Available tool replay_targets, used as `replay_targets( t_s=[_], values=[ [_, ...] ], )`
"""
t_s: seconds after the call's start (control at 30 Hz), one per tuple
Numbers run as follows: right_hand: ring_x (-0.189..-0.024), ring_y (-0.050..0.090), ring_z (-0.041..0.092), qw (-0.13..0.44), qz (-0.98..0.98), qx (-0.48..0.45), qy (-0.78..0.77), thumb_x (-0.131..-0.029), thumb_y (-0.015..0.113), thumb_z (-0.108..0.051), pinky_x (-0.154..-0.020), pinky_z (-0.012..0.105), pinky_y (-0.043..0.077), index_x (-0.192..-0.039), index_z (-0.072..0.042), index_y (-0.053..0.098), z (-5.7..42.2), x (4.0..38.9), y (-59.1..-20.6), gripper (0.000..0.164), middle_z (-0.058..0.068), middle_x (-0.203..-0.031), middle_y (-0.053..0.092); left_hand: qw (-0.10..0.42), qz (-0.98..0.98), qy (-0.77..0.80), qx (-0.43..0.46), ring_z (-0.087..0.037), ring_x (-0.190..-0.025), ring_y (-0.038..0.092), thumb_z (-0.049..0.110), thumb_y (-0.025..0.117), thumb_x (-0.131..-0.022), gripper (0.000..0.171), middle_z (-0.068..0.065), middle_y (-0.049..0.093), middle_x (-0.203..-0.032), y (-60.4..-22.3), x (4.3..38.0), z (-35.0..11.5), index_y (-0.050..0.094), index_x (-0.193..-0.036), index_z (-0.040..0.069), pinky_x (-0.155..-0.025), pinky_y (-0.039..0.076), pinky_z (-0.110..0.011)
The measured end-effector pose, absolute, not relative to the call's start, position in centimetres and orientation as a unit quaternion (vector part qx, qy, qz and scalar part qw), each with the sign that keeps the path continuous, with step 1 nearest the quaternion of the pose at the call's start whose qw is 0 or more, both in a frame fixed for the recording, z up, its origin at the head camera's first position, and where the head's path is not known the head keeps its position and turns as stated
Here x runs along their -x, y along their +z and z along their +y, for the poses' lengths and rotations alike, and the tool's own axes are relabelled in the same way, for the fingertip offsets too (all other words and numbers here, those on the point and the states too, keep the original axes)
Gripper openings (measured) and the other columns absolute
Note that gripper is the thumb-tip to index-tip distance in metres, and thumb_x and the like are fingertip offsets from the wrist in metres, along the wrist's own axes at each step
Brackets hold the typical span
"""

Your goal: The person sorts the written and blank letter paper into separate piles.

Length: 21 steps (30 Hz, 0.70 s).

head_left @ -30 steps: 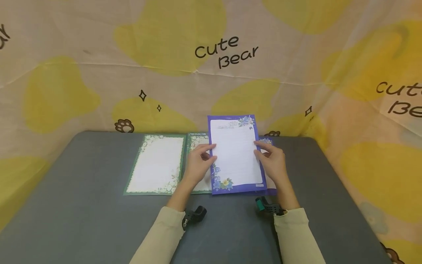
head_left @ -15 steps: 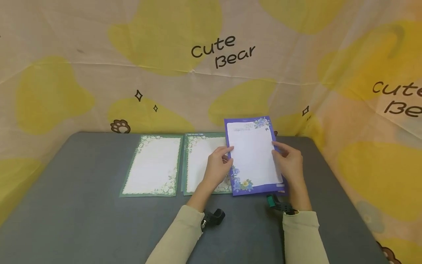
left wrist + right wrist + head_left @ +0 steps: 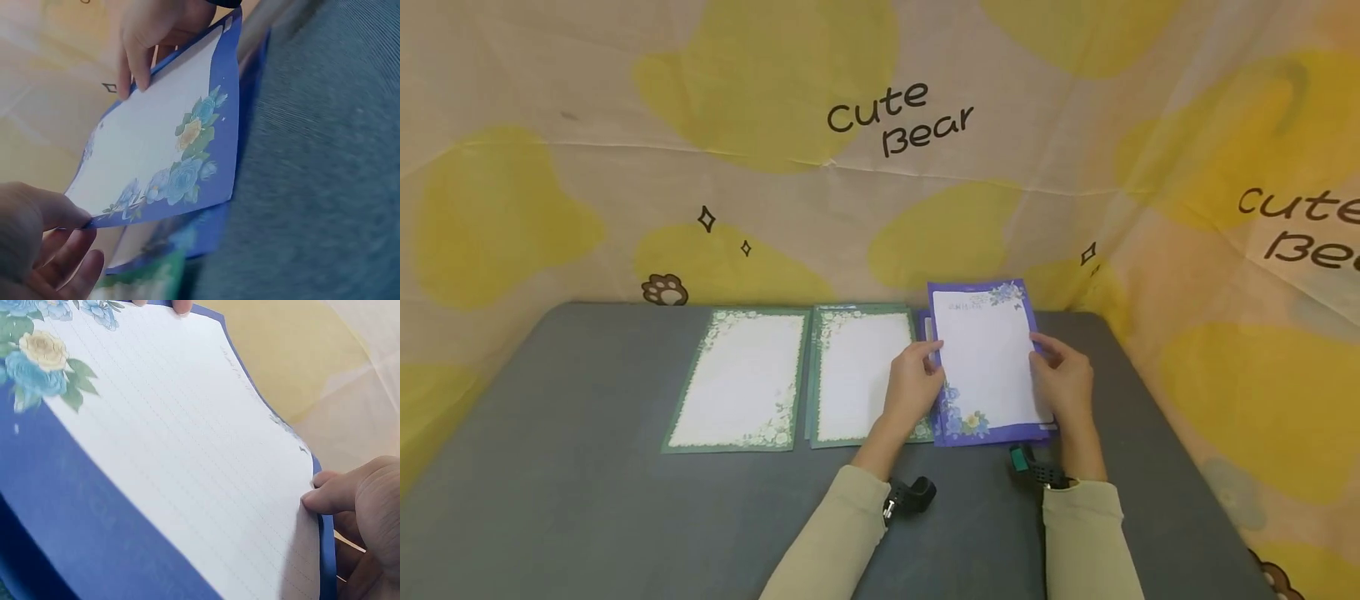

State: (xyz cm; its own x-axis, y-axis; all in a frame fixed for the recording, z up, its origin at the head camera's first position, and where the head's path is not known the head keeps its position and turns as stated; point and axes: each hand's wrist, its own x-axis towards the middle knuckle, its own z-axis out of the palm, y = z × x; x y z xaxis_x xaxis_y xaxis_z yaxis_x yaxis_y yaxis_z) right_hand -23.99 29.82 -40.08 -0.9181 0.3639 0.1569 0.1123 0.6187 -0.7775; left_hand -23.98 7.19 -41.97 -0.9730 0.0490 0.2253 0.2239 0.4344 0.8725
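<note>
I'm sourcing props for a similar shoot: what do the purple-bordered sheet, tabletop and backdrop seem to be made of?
Purple-bordered sheet: printed paper, apparently smooth; thin edges and a bow show in the right wrist view.
Tabletop: matte grey, perhaps cloth-covered; fine lines in the left wrist view suggest weave, though texturing is possible.
Backdrop: probably matte printed fabric, given its creases.

Far side: pale pinkish-cream fabric hanging [image 3: 1045, 125] with large rounded yellow blotches [image 3: 947, 233], creased across its width
Lettering: handwritten-style black words "Cute Bear" [image 3: 901, 121]
Small motifs: black-outlined four-pointed stars [image 3: 707, 219] and a brown paw print [image 3: 664, 289] low down
Right side: the fabric hanging turns a corner, bearing a second "Cute Bear" [image 3: 1307, 229] cut off by the view's edge
Foreground: broad dark-grey tabletop [image 3: 587, 517], far corners rounded, finely ribbed in the left wrist view
Light: soft, rather dim
</note>
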Motion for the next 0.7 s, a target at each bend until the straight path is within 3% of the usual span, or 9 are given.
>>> replay_targets(
  t_s=[0.07,0.17,0.3,0.47,0.7],
  values=[
    [-0.088,0.057,0.025,0.144,-0.89,0.136,0.41,-0.097,0.059,-0.017,-0.069,0.027,0.043,-0.132,-0.015,0.069,29.8,24.1,-40.6,0.036,0.018,-0.111,0.071,0.083,-0.856,-0.504,0.083,-0.01,-0.073,0.06,-0.006,0.064,-0.086,0.043,-0.013,0.07,-0.124,-42.4,23.9,7.3,0.069,-0.128,0.004,-0.06,0.05,-0.015],
    [-0.089,0.057,0.027,0.144,-0.894,0.135,0.403,-0.098,0.058,-0.018,-0.071,0.031,0.043,-0.132,-0.016,0.069,29.7,24.2,-41.4,0.036,0.019,-0.105,0.07,0.09,-0.882,-0.453,0.093,-0.017,-0.089,0.069,-0.003,0.067,-0.087,0.042,-0.013,0.069,-0.129,-43.0,23.8,7.4,0.069,-0.128,0.004,-0.076,0.059,-0.023],
    [-0.103,0.061,0.032,0.129,-0.893,0.14,0.409,-0.099,0.056,-0.019,-0.083,0.04,0.049,-0.134,-0.017,0.067,29.5,24.4,-42.4,0.037,0.019,-0.121,0.07,0.095,-0.905,-0.401,0.104,-0.03,-0.121,0.066,0.001,0.069,-0.087,0.042,-0.014,0.068,-0.131,-43.2,23.8,7.4,0.068,-0.129,0.005,-0.103,0.055,-0.039],
    [-0.132,0.055,0.039,0.099,-0.899,0.144,0.402,-0.1,0.054,-0.02,-0.11,0.055,0.044,-0.139,-0.015,0.063,29.5,24.4,-43.4,0.04,0.018,-0.143,0.061,0.074,-0.911,-0.391,0.11,-0.033,-0.125,0.063,0.002,0.072,-0.086,0.042,-0.016,0.067,-0.132,-43.4,23.8,7.4,0.069,-0.128,0.004,-0.108,0.051,-0.042],
    [-0.139,0.05,0.043,0.102,-0.922,0.14,0.347,-0.101,0.055,-0.02,-0.116,0.059,0.039,-0.14,-0.009,0.061,29.2,24.5,-44.2,0.041,0.021,-0.145,0.058,0.057,-0.903,-0.414,0.097,-0.035,-0.126,0.061,0.005,0.075,-0.086,0.042,-0.017,0.067,-0.133,-43.8,24.1,7.3,0.069,-0.127,0.001,-0.111,0.048,-0.043]
  ],
)
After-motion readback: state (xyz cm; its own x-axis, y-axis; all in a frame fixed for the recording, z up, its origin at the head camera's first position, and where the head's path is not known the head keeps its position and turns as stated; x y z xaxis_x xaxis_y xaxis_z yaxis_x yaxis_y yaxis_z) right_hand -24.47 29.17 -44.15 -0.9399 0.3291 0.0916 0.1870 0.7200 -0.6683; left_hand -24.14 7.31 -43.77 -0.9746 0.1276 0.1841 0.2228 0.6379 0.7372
